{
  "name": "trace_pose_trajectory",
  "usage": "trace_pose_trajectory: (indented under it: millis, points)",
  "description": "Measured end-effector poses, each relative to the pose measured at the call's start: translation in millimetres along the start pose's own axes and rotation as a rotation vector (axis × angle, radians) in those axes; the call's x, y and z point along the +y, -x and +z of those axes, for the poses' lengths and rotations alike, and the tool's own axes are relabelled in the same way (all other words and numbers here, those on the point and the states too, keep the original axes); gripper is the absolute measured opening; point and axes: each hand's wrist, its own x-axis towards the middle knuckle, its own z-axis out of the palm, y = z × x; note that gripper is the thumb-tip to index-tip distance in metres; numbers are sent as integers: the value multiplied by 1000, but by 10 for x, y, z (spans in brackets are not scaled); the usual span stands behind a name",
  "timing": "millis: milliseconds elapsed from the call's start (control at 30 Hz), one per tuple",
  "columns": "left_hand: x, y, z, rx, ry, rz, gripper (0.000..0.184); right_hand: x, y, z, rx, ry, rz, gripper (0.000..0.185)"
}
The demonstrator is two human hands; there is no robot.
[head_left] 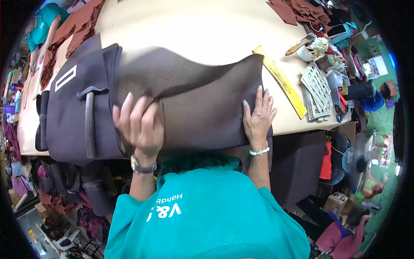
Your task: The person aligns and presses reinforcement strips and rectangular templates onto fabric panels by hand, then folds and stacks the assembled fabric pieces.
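Observation:
Dark fabric (pixel 202 112) lies across the near part of the table, its upper layer raised in a blurred wave. My left hand (pixel 140 123), with a watch at the wrist, is over the fabric beside the folded stack; its fingers are bent and apart, slightly smeared by motion. My right hand (pixel 258 114), with a pale bead bracelet, rests flat near the fabric's right edge, fingers spread. On the folded dark stack (pixel 67 116) at the left lie a hammer (pixel 90 123) and a small pale rectangular frame (pixel 66 78).
A yellow strip (pixel 282 84) lies right of the fabric on the table (pixel 172 26). Farther right are stacked pale lattice pieces (pixel 317 88), a brush (pixel 299 44) and a basket (pixel 338 84). Brown material (pixel 84 30) and another person (pixel 47 26) are at upper left.

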Motion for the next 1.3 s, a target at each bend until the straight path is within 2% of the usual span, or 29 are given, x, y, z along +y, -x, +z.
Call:
trace_pose_trajectory:
  millis: [33,67,100,167,200,267,333,433,467,533,600,667,700,800,900,967,1067,1167,1200,1300]
  points:
    - [-22,64,91,-83,-53,-17,24,10,12,-13,-1,5,11,63]
    - [-51,150,199,-315,-150,-116,43,20,15,-23,1,9,22,60]
    - [-35,230,264,-370,-65,-234,57,43,10,-33,-7,24,25,56]
    - [-28,352,295,-525,-30,-315,59,123,31,-60,-25,56,38,50]
    - [-24,407,287,-693,-114,-315,59,150,33,-75,-9,24,56,43]
    - [-32,449,251,-732,-129,-355,60,216,5,-99,-14,49,33,40]
    - [-25,439,254,-742,-167,-384,58,274,-40,-119,6,24,17,40]
    - [-13,413,269,-665,-246,-311,56,265,-219,-164,48,-40,-17,43]
    - [14,392,298,-587,-162,-292,54,259,-280,-156,75,-51,-46,44]
    - [135,297,347,-569,73,-223,53,202,-391,-126,113,-42,-139,51]
    - [257,261,378,-602,295,-157,57,62,-439,-96,7,-14,-190,57]
    - [304,310,402,-727,214,-142,60,29,-491,-5,-96,101,-264,56]
    - [316,330,422,-783,169,-135,62,66,-549,12,-80,112,-256,56]
    - [304,358,435,-763,169,-158,65,276,-758,-68,-44,197,-195,55]
    - [300,402,425,-738,163,-149,65,726,-897,-22,154,163,-12,52]
    - [309,390,434,-732,171,-135,65,758,-924,-138,24,81,165,51]
    - [340,358,459,-729,192,-113,65,915,-961,-37,285,-179,-14,52]
    - [394,354,500,-716,214,-82,65,750,-997,-247,309,-224,69,54]
    - [407,354,512,-723,216,-75,65,753,-1036,-262,412,-258,-10,46]
    - [432,368,532,-730,249,-71,67,339,-1025,-709,504,-423,-83,37]
